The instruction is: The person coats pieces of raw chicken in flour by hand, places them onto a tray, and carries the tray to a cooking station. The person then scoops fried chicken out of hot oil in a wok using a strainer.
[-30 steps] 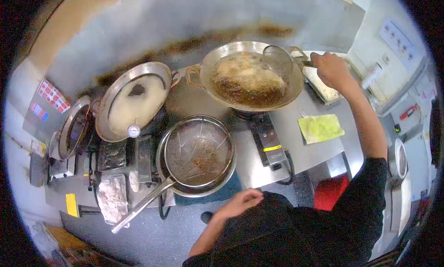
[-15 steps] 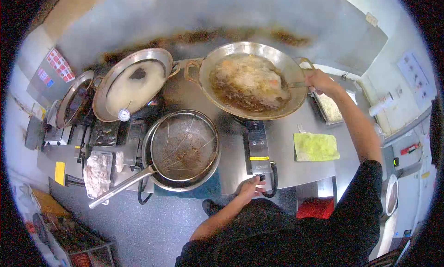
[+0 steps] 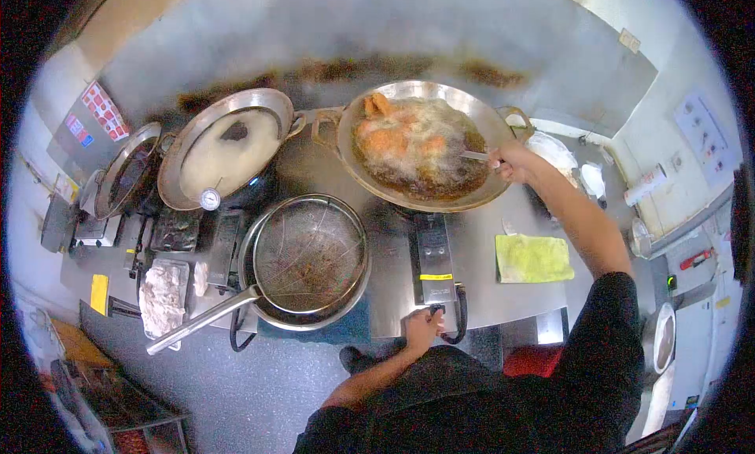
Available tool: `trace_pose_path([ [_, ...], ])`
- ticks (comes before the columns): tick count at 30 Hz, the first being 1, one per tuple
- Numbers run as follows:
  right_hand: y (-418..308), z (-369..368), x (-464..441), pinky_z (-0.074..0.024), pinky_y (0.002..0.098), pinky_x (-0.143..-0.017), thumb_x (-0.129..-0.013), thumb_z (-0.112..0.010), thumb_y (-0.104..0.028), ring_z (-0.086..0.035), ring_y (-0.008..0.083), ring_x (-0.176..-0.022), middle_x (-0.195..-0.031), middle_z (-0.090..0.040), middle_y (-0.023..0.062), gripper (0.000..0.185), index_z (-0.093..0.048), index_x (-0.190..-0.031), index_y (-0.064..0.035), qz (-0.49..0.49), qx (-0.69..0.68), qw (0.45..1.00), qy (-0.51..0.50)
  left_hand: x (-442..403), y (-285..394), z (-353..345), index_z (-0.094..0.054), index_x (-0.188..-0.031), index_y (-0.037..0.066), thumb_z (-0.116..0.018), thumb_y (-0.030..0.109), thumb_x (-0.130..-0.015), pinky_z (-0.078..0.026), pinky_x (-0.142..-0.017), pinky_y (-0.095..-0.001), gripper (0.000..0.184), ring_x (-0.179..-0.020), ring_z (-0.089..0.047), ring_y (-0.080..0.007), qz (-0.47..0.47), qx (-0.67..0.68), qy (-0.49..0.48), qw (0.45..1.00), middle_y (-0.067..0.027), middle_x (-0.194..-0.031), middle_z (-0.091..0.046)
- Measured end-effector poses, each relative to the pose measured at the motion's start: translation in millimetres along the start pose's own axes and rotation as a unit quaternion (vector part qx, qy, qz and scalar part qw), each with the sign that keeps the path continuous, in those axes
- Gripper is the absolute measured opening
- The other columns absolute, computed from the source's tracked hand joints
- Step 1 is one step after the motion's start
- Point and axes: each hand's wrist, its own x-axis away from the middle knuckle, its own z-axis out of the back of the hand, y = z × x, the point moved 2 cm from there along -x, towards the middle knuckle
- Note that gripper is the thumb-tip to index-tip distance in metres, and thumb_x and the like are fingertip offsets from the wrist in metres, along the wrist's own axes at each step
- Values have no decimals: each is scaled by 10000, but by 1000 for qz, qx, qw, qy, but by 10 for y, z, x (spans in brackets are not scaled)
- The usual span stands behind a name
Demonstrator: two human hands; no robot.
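Note:
My right hand (image 3: 513,163) grips a metal utensil with a flat stem (image 3: 475,156) over the right side of a wide two-handled wok (image 3: 403,94). The utensil's far end is lost in the bubbling oil. Golden-orange fried pieces (image 3: 385,142) lie in the foaming oil, a few heaped at the wok's upper left. Down at the counter's front edge, my left hand (image 3: 423,329) is closed, fingers curled, just below the front of a burner control unit (image 3: 432,253). What its fingers hold, if anything, is hidden.
A second wok (image 3: 169,171) of pale foamy oil carries a dial thermometer (image 3: 210,199). A long-handled strainer (image 3: 312,253) rests on a metal bowl at the front. Nearby are a tray of white floury pieces (image 3: 163,293), a yellow-green cloth (image 3: 535,259) and a black cable (image 3: 461,316).
My right hand has moved left and down, with the utensil further over the wok. Orange pieces now show higher in the oil. My left hand's fingers have curled in.

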Motion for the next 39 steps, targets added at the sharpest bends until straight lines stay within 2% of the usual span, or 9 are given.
trace_pose_path([
  [7, -92, 33, 249, -191, 213, -324, -788, -486, -83, -265, 69, -360, -519, -408, -24, 121, -459, -672, -106, 85, -4, 996, 9, 69, 238, 77, -555, -717, -12, -581, 259, -839, -484, -434, -312, 299, -505, -622, -209, -125, -159, 41, 978, -132, -648, -625],
  [9, -128, 99, 390, -186, 195, -321, -806, -468, -74, -265, 52, -378, -543, -407, -19, 66, -475, -740, -80, 80, 15, 997, 6, 86, 343, 68, -532, -661, 30, -569, 259, -821, -469, -414, -352, 282, -465, -594, -241, -357, -437, 132, 815, -111, -568, -581],
  [16, -157, 245, 761, -189, 193, -359, -815, -463, -67, -288, 40, -440, -567, -378, -52, 96, -526, -744, -54, 96, 95, 990, 42, 7, 189, 99, -513, -730, 57, -509, 163, -799, -452, -387, -371, 127, -454, -575, -264, -405, -492, 2, 771, -125, -552, -554],
  [20, -225, 205, 983, -239, 260, -377, -818, -482, -127, -342, 78, -412, -531, -438, -24, 155, -542, -693, -58, 122, 228, 960, 103, 53, 77, 229, -509, -775, 55, -491, 124, -786, -474, -469, -427, 72, -540, -600, -308, -370, -481, -45, 794, -125, -633, -592],
  [22, -266, 220, 1049, -340, 317, -423, -824, -488, -126, -465, 158, -447, -578, -542, 68, 151, -573, -738, -35, 165, 461, 852, 183, 318, 339, 455, -553, -881, 65, -486, 87, -782, -487, -650, -466, 121, -734, -610, -363, -144, -347, -83, 923, -147, -789, -621],
  [27, -138, 84, 1195, -458, 420, -572, -817, -497, -122, -584, 334, -601, -710, -607, 193, 135, -600, -813, -34, 291, 606, 707, 221, 757, -938, 1460, -558, -1099, 74, -513, 109, -808, -403, -909, -414, 297, -1036, -533, -335, -91, -143, -167, 971, -197, -1082, -568],
  [30, -109, -84, 1420, -482, 452, -630, -788, -504, -97, -601, 374, -676, -748, -613, 209, 172, -597, -927, -56, 282, 682, 629, 245, 1604, -71, 1935, -566, -1114, 73, -554, 81, -782, -399, -925, -394, 332, -1049, -538, -311, 40, -311, -241, 918, -162, -1131, -566],
  [34, -80, -286, 1769, -456, 463, -604, -719, -452, 23, -585, 383, -660, -679, -586, 222, 224, -546, -910, -46, 310, 685, 584, 306, 1933, 771, 2578, -556, -1154, 89, -562, 71, -785, -436, -876, -330, 370, -998, -572, -192, 138, -167, -309, 926, -124, -1084, -602],
  [39, -260, -57, 1923, -463, 445, -587, -732, -441, 4, -595, 354, -661, -696, -609, 167, 244, -547, -938, -72, 297, 707, 569, 297, 2103, 2338, 3652, -590, -982, 52, -547, -61, -624, -453, -699, -275, 378, -846, -577, -178, -61, -248, 128, 958, -75, -979, -610],
])
